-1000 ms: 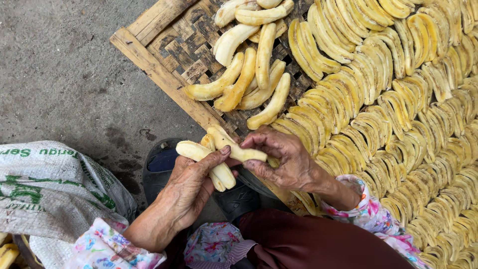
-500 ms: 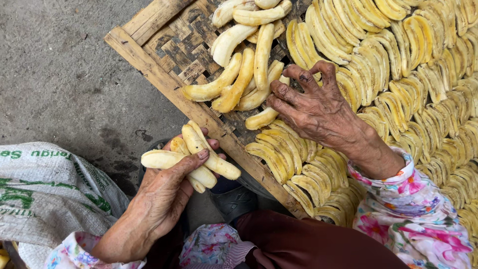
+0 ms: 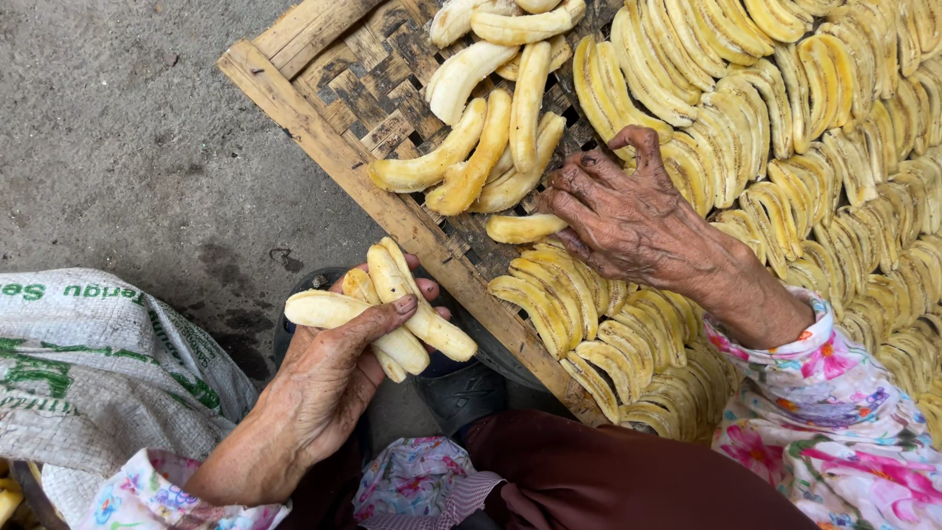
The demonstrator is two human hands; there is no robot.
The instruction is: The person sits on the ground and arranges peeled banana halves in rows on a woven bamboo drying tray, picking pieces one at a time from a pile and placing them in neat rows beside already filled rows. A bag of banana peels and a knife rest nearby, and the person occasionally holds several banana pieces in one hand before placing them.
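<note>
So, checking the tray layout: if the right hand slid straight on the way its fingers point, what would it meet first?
Probably the loose pile of peeled bananas just beyond the right hand; its fingers point up-left.

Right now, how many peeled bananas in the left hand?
4 visible in the left hand: one lowest-left under the thumb, one behind, two angled toward the woven tray. More may be hidden in the palm.

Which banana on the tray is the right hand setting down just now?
On the woven bamboo tray, find the right hand. At its fingers lies one pale yellow peeled banana, flat and alone on bare weave, between the loose pile above and the tightly overlapped rows below.
</note>
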